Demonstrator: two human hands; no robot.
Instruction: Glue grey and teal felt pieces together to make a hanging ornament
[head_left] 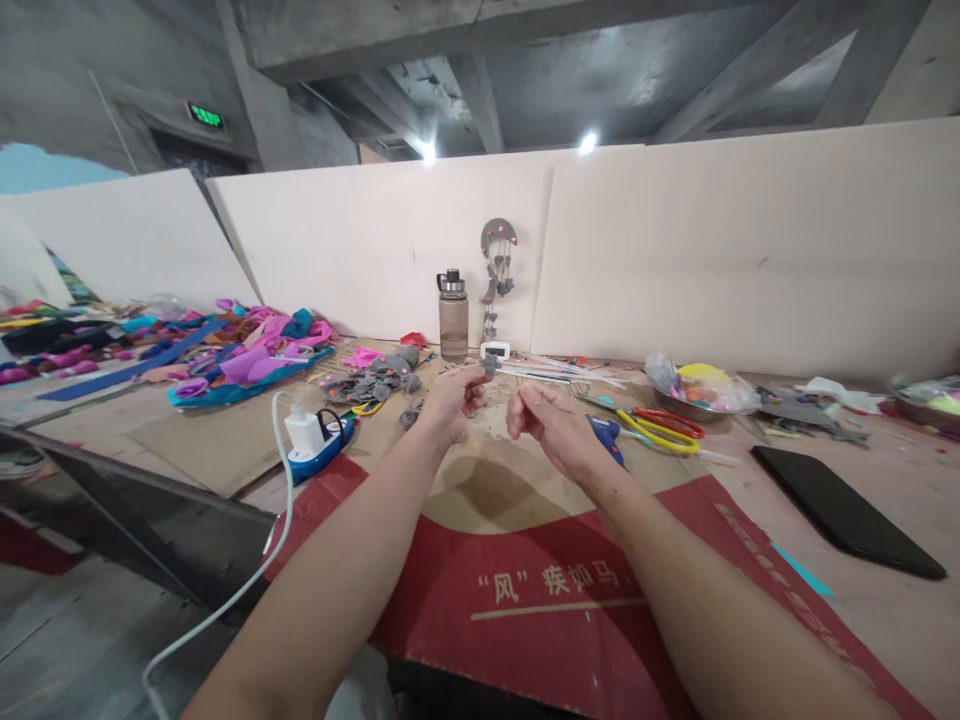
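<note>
My left hand (453, 402) is closed, pinching a small grey felt piece (490, 363) between thumb and fingertips. A short gap away, my right hand (546, 422) has its fingers curled and pressed together; whether something thin is in them is too small to make out. Both are raised over a red and brown cardboard sheet (517, 565). Just behind my right hand lies a blue glue gun (607, 438), partly hidden. Grey felt pieces with pink dots (371, 382) are heaped left of my left hand. A grey moon-shaped hanging ornament (498, 245) is on the white board behind.
A bottle (454, 325) stands near a small white device (495, 350). Yellow-handled scissors (667, 438) and red-handled ones (671, 418) lie right, before a metal bowl (694, 402). A black phone (846, 510) is nearer. Left are a power strip (322, 452), white cable (289, 500) and colourful felt scraps (251, 360).
</note>
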